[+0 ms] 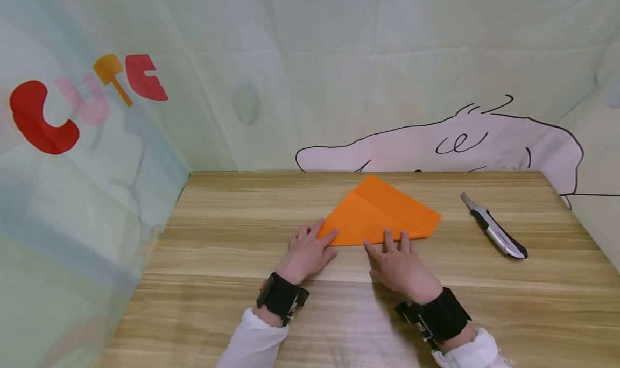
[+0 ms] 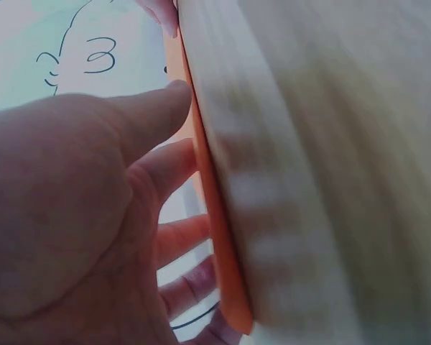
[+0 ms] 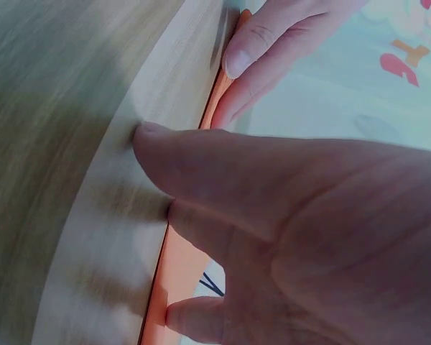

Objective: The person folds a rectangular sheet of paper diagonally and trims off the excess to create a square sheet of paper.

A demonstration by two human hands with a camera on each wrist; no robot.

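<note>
A folded sheet of orange paper [image 1: 378,209] lies on the wooden table, its long folded edge toward me and a crease running across it. My left hand [image 1: 306,255] rests at the paper's left corner, fingers spread and fingertips on the sheet. Along the near edge, my right hand [image 1: 404,266] presses with straight fingertips. In the left wrist view, the fold [image 2: 219,237] runs past the left fingertips. The right wrist view has the right thumb [image 3: 201,154] on the table beside the orange edge [image 3: 158,287].
A utility knife [image 1: 496,231] with a silver and black handle lies to the right of the paper. Behind the table [image 1: 218,292] hangs a pale cloth backdrop [image 1: 271,77] with printed letters and a line drawing. Both wrists wear black straps [image 1: 443,317].
</note>
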